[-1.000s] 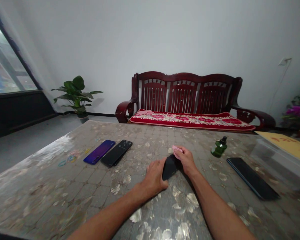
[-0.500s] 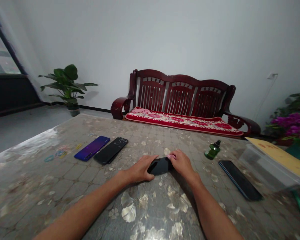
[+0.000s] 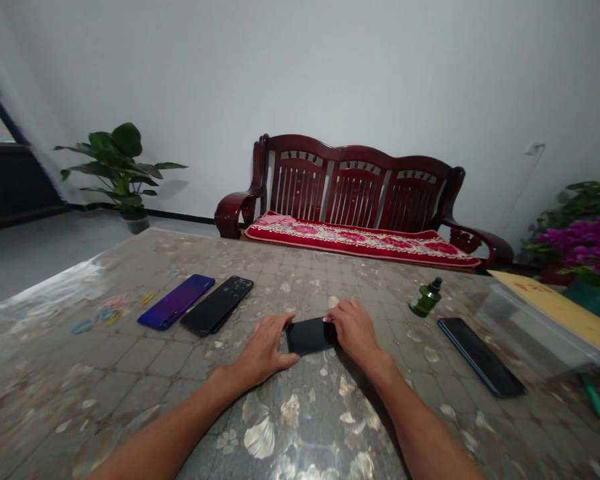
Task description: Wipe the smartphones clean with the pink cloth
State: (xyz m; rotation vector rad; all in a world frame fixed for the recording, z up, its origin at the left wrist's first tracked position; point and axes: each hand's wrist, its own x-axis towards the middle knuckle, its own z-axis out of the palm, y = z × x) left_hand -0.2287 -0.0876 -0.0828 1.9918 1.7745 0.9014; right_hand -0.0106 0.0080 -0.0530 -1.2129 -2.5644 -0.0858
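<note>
A black smartphone lies screen up on the table in front of me. My left hand grips its left end, thumb along the near edge and fingers at the far edge. At the right end, my right hand is closed with its fingertips at the phone's far corner. A small pink thing shows at those fingertips, too small to name; it may be cloth. The right hand's palm side is hidden.
To the left lie a purple-blue phone, a black phone or case and several coloured bands. On the right are a green spray bottle, another dark phone and a clear plastic box topped by yellow card.
Both hands and the phone have shifted slightly left in view. The phone's left end shows more, as the left hand has drawn back a little from the screen.
</note>
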